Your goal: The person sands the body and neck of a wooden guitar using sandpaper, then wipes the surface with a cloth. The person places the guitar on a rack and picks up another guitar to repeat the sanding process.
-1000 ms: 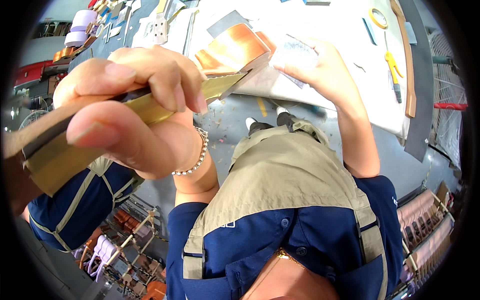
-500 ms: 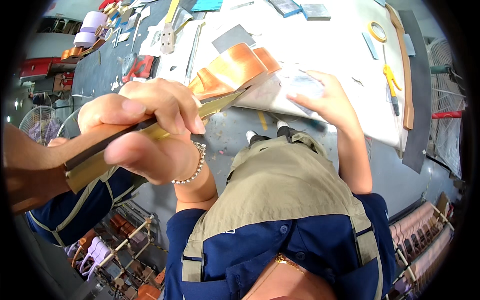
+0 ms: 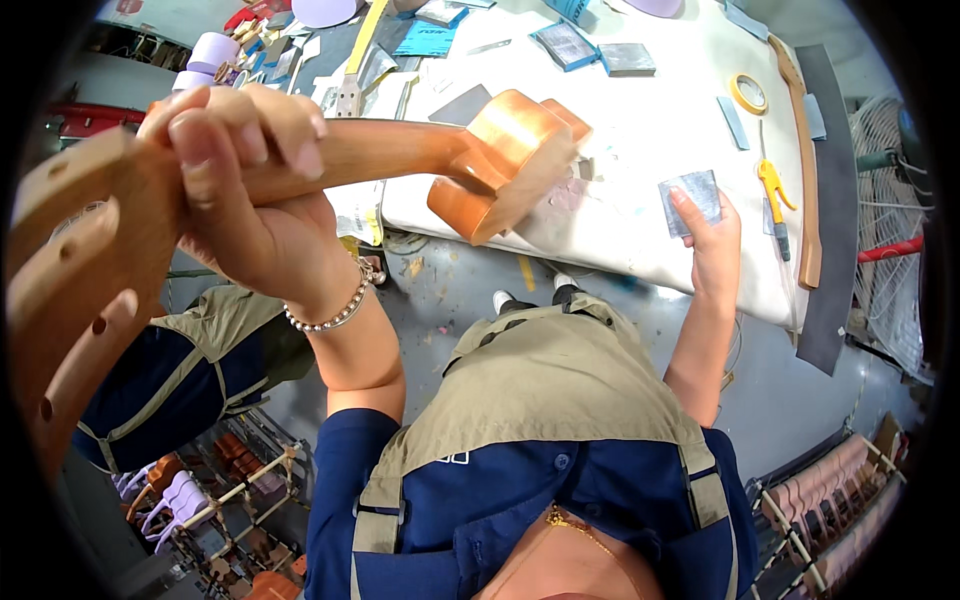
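Note:
My left hand [image 3: 250, 190] is wrapped round the neck of an unstrung wooden guitar [image 3: 400, 150], close to its headstock [image 3: 75, 260], which has tuner holes and looms large at the left. The back of the neck faces up. Its glossy orange-brown body [image 3: 515, 130] is at the near edge of the white-covered table; whether it rests there I cannot tell. Off to the right, my right hand [image 3: 715, 245] pinches a flat grey sanding pad [image 3: 704, 190], thumb on its face, apart from the guitar.
More sanding pads [image 3: 627, 60] lie at the back of the table [image 3: 640, 130]. On the right are a tape roll [image 3: 748, 93], a yellow-handled air blow gun [image 3: 772, 185] and a long wooden neck [image 3: 800, 150]. A fan [image 3: 890, 220] stands beyond. Another person [image 3: 170, 385] is close on my left.
The guitar has turned in my left hand, from its edge and fretboard side showing to the neck's back facing up. My right hand has moved right, away from the body, and the pad shows clearly.

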`<state>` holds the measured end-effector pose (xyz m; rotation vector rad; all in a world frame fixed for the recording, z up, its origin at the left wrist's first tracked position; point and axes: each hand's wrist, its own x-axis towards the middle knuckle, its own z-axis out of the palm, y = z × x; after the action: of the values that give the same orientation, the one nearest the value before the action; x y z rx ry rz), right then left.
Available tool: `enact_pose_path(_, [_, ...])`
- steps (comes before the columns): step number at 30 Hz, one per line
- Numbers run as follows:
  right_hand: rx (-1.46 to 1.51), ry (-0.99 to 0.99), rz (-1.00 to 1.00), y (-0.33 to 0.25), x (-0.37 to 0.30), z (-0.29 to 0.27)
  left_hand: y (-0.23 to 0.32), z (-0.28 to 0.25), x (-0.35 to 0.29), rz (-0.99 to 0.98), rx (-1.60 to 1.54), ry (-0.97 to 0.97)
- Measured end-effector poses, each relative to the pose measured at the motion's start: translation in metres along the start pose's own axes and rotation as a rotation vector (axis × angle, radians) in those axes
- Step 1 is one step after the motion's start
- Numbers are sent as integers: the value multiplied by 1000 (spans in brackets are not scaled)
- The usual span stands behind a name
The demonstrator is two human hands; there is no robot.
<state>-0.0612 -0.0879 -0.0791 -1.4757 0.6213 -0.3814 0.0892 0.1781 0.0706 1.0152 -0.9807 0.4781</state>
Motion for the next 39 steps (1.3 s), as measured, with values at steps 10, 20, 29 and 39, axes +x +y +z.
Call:
enact_pose_path(10, [-15,-54,40,3,-3,13,7,15,-4,-31,207,31])
enact_pose_path(20, [-55,-154,74,7,-2,20,12,20,-8,-34,237,198])
enact_pose_path(29, [-125,-250,-468,-47,13,92,13,22,-11,-24,269,302])
enact_pose_path(39, [-822,-462,-669,-82,13,148,30,14,-27,-17,363,305])
